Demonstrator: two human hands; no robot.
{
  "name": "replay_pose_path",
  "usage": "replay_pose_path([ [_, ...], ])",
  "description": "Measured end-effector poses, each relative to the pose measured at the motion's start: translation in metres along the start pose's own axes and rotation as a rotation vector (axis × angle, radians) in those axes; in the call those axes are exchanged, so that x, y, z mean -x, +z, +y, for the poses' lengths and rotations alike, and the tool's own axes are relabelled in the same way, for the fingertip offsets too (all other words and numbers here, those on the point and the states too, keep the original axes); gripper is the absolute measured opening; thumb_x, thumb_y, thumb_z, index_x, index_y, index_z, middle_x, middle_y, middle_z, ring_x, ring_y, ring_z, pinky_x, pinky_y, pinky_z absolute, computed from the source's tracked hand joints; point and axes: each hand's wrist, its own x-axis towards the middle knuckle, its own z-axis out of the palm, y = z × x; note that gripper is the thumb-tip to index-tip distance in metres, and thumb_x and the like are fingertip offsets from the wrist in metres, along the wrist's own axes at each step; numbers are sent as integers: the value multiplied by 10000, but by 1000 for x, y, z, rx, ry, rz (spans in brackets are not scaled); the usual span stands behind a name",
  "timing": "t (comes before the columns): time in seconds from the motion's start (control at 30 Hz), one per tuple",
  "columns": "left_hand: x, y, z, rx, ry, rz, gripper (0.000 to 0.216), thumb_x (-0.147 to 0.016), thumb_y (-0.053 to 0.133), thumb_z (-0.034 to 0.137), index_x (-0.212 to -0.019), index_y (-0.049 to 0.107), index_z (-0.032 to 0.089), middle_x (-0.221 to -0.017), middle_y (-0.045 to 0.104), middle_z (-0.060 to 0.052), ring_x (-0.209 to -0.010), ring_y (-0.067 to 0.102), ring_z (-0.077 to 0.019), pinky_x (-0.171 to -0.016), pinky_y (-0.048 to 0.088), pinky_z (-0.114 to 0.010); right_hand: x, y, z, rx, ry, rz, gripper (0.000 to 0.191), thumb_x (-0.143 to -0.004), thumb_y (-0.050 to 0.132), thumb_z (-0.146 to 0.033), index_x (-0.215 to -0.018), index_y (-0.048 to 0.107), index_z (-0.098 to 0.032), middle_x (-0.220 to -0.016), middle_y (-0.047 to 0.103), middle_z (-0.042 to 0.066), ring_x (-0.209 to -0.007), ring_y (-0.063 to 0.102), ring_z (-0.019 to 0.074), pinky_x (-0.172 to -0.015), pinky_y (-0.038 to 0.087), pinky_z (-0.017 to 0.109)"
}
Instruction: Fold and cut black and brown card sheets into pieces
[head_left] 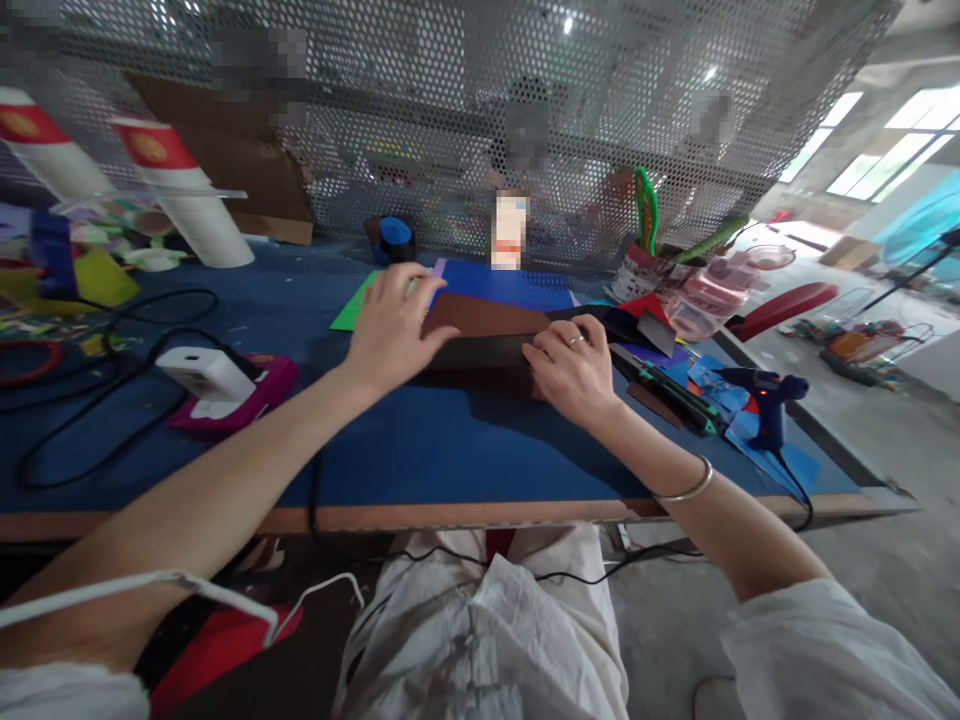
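Observation:
A dark, nearly black sheet (pixel 484 353) lies across the middle of the blue work table, with a brown sheet (pixel 480 316) just behind it. At the sheets' left end is my left hand (pixel 396 328), its thumb and fingers spread apart; whether it touches them I cannot tell. My right hand (pixel 576 368), with a ring on one finger, has its fingers curled over the right end of the dark sheet. Under and behind these lie a blue sheet (pixel 517 283) and a green sheet (pixel 349 308).
To the left stand a white plug adapter (pixel 206 378) on a magenta base, looped black cables and white cups with red bands (pixel 184 190). On the right are a green-and-black cutter (pixel 667 390), a blue glue gun (pixel 769 405) and paper scraps. A perforated metal screen (pixel 450 120) stands behind.

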Motion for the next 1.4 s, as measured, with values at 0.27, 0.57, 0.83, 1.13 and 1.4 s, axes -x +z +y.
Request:
replay_pose_path([
  [0.27,46,30,36,53,247,-297,281,-1005,531,213,-1126,785,214,-1124,813,-88,-956,787,-247,-753,594,-324,6,-3,-17,-101,-65,-200,239,-1003,579,-158,-838,752,-177,-849,723,83,-937,595,237,-911,434,418],
  [0.57,70,10,40,112,396,-147,310,-992,504,119,-1028,809,164,-1055,836,-75,-880,812,-216,-700,642,-298,52,-30,19,-632,-106,-186,268,-915,610,-63,-1096,782,-159,-1054,806,101,-1061,704,262,-857,572,421],
  [0.83,69,-5,59,110,605,-103,210,-1032,570,196,-1023,771,135,-980,838,-73,-853,815,-211,-751,660,-308,55,-56,4,-796,-87,-230,221,-1047,545,-170,-1081,763,-152,-1066,827,101,-950,789,208,-843,653,371],
  [1.13,72,-1,62,327,261,-231,285,-1005,652,177,-1282,636,242,-922,827,29,-741,795,-145,-706,621,-260,45,-48,4,-995,235,-410,295,-1029,653,-435,-952,778,-178,-816,777,41,-733,721,146,-670,512,257],
  [1.4,64,2,60,360,205,-342,229,-1020,566,141,-1198,636,266,-894,781,18,-743,750,-163,-702,586,-308,34,-37,-3,-854,587,-659,379,-937,747,-544,-781,696,-201,-665,692,-20,-608,601,115,-572,297,253],
])
